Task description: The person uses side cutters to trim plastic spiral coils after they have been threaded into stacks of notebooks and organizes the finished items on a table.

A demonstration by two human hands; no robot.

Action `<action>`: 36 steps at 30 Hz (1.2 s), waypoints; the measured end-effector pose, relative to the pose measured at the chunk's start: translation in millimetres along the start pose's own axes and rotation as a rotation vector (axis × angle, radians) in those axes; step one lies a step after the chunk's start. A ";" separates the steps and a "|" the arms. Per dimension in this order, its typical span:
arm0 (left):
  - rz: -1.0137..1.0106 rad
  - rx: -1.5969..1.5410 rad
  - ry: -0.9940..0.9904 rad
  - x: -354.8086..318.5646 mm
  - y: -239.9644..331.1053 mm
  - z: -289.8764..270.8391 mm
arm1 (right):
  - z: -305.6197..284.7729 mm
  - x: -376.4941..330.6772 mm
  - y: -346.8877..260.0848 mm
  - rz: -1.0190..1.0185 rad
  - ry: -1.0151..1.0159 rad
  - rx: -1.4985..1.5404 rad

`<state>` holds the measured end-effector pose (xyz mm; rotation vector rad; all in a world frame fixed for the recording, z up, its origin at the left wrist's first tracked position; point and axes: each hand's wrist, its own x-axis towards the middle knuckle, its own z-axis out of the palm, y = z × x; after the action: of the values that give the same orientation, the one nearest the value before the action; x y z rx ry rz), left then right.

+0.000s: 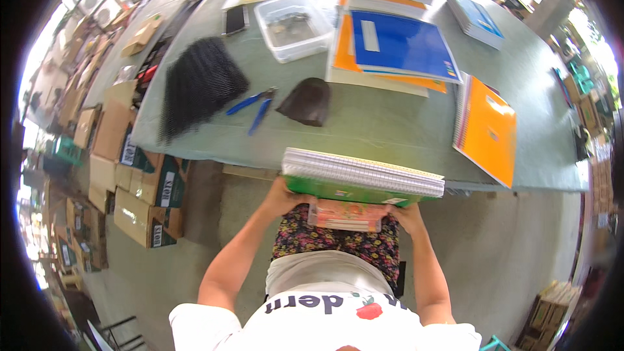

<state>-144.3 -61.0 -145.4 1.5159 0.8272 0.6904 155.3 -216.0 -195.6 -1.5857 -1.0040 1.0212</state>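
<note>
A stack of spiral-bound notebooks (364, 170), with a green cover facing me, is held upright on edge at the table's near side. My left hand (283, 197) is closed round its left end, fingers partly hidden behind the cover. At the lower right, my right hand (408, 217) grips the same stack. Just below the notebooks, between my hands, is a pinkish-orange flat case or packet (348, 214); what supports it I cannot tell. Right of the stack, an orange spiral notebook pile (491, 130) lies near the table edge.
The green-topped table (390, 120) bears blue-handled pliers (260, 110), a dark brown pouch-like piece (307, 102), black wire combs (198, 84), a clear plastic tub (292, 29), a phone (235, 20) and a blue-covered notebook stack (406, 42). Cardboard boxes (146, 214) stand at left.
</note>
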 end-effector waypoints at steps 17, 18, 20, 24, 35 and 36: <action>-0.313 1.096 0.718 131.0 79.0 -202.6 | 31.5 -5.9 -56.1 -0.003 0.369 0.320; -0.328 1.039 0.675 135.5 75.7 -204.9 | 30.3 -6.3 -64.2 -0.007 0.372 0.317; -0.270 0.993 0.639 142.7 75.0 -211.4 | 23.3 -13.0 -91.5 -0.219 0.728 -0.267; -0.250 1.014 0.621 128.2 79.9 -232.0 | 41.5 -2.2 -164.7 -0.696 0.404 -0.667; -0.073 0.075 0.827 29.1 99.8 -171.5 | 115.6 60.3 -173.5 -0.730 -0.115 -0.811; -0.031 0.028 0.826 17.8 82.2 -165.4 | 112.5 57.5 -173.7 -0.765 -0.150 -0.707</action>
<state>-259.9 45.3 -46.5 1.2182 1.4684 1.3175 44.3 -96.1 -56.2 -1.4307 -2.0220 0.2472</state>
